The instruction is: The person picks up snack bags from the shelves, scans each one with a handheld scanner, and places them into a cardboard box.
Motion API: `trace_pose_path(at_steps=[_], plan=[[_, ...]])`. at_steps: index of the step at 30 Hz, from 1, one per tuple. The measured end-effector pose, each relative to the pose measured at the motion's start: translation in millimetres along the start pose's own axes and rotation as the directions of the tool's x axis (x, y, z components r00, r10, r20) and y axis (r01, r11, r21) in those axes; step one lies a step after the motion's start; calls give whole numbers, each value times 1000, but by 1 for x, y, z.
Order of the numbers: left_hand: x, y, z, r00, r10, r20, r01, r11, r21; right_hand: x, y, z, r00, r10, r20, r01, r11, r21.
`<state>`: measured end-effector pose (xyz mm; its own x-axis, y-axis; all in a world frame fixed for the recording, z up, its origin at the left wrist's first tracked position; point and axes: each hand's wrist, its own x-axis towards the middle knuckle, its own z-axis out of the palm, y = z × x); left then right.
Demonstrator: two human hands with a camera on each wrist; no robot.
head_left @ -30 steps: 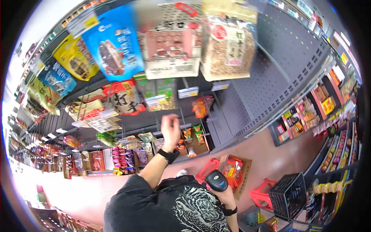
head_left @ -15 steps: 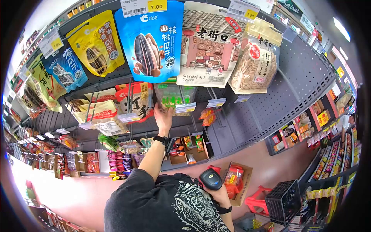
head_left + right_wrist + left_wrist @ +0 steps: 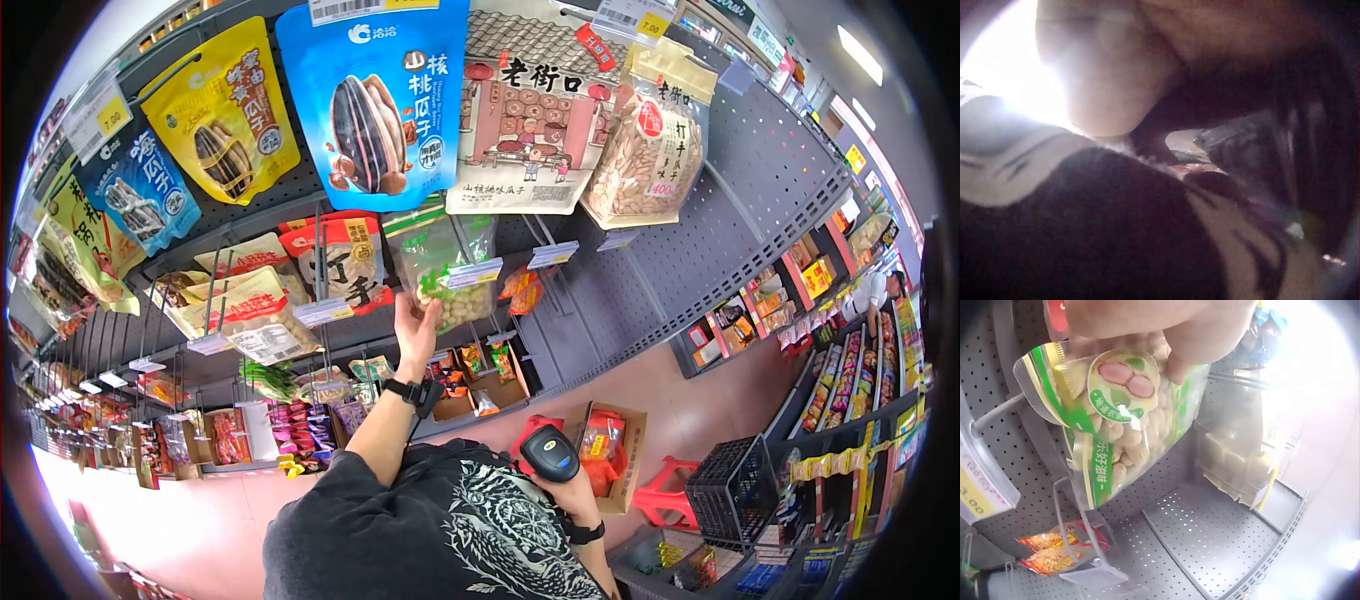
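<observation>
My left hand [image 3: 416,330] grips the lower left edge of a clear bag with green print [image 3: 455,300], which hangs on the second row of hooks. In the left wrist view the hand [image 3: 1179,325] lies across one end of the bag [image 3: 1141,434], and peanuts in their shells show through the plastic. Low by the shirt front, my right hand [image 3: 570,492] is wrapped round a black scanner [image 3: 549,453]. The right wrist view is dark, showing part of the hand [image 3: 1110,75] close to the shirt; the scanner cannot be made out there.
Above hang a blue bag [image 3: 370,110], a yellow bag [image 3: 225,120] and a beige bag [image 3: 530,120]. Price tags [image 3: 474,274] jut from the hooks. On the floor are a cardboard box [image 3: 628,465], a red stool [image 3: 668,492] and a black crate [image 3: 733,490].
My left hand rose from below the hooks to the green-printed bag and took hold of its edge. The bag now tilts, its peanuts showing more. The right hand still holds the scanner.
</observation>
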<state>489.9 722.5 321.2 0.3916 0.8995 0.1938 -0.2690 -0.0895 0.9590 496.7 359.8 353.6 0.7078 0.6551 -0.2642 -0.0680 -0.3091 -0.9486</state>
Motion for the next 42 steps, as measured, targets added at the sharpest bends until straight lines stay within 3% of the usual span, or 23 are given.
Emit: trace_pose_path(at_steps=[2, 5, 7, 9, 10, 15, 17, 19, 21, 22, 23, 25, 26, 29, 32, 34, 35, 37, 41, 42], plan=[[-18, 7, 3, 998, -71, -1, 69, 982, -178, 0, -9, 2, 1000, 4, -7, -4, 1000, -8], [-45, 16, 2, 999, -49, -22, 45, 988, -148, 0, -17, 3, 1000, -9, -5, 9, 1000, -13], [-61, 25, -2, 991, -136, 12, 136, 976, -171, -1, -10, 2, 998, 57, -9, -57, 998, -20], [-66, 25, -6, 1000, 2, 16, 2, 965, -261, 0, -12, 3, 995, 1, -101, 0, 1000, 15], [-70, 27, -11, 998, -20, 65, 39, 952, -304, 1, -6, 2, 992, -11, -122, 15, 999, 31], [-72, 31, -14, 989, -32, 143, 72, 957, -282, -3, -3, 0, 986, 96, -135, -73, 984, 165], [-73, 19, -17, 982, -88, 166, 136, 941, -310, -8, -2, 0, 981, 75, -179, -44, 984, 171], [-74, 6, -20, 959, -108, 260, 167, 963, -213, -10, 18, -9, 988, 123, -98, -104, 978, 181], [-78, -21, -21, 845, -416, 336, 497, 843, -206, -16, 9, -12, 990, -8, -140, 19, 997, 75], [-80, -18, -17, 636, -535, 556, 751, 596, -284, -20, 18, -19, 990, 96, -100, -86, 991, 101], [-87, 5, -6, 400, -653, 644, 917, 290, -276, -25, -2, -21, 992, 94, -84, -85, 990, 115], [-113, -40, -14, 307, -371, 876, 934, 292, -204, -31, -7, -34, 1000, 9, 0, -9, 998, 55], [-125, -20, -1, 263, -388, 883, 961, 186, -205, -35, -11, -42, 1000, -15, 24, 15, 1000, 18], [-164, -48, 37, 26, -27, 999, 988, -150, -29, -44, -2, -63, 999, 11, 49, -13, 999, 32], [-200, -54, 65, 18, -159, 987, 993, -116, -37, -60, -1, -87, 999, 31, 33, -31, 999, 10], [-220, -66, 89, -77, -28, 997, 985, -160, 71, -76, 8, -107, 999, 35, -10, -35, 999, 0], [-220, -47, 108, -131, 13, 991, 990, -45, 131, -83, 13, -118, 995, 98, 30, -98, 995, -8], [-247, -45, 117, -77, -285, 955, 997, -48, 66, -93, 22, -138, 987, 150, 64, -149, 989, -11], [-276, -58, 150, -76, -132, 988, 997, -7, 76, -110, 38, -172, 998, 35, 53, -32, 998, -57], [-280, -45, 157, -27, -147, 989, 999, 27, 31, -115, 40, -181, 998, 19, 52, -16, 998, -57]])
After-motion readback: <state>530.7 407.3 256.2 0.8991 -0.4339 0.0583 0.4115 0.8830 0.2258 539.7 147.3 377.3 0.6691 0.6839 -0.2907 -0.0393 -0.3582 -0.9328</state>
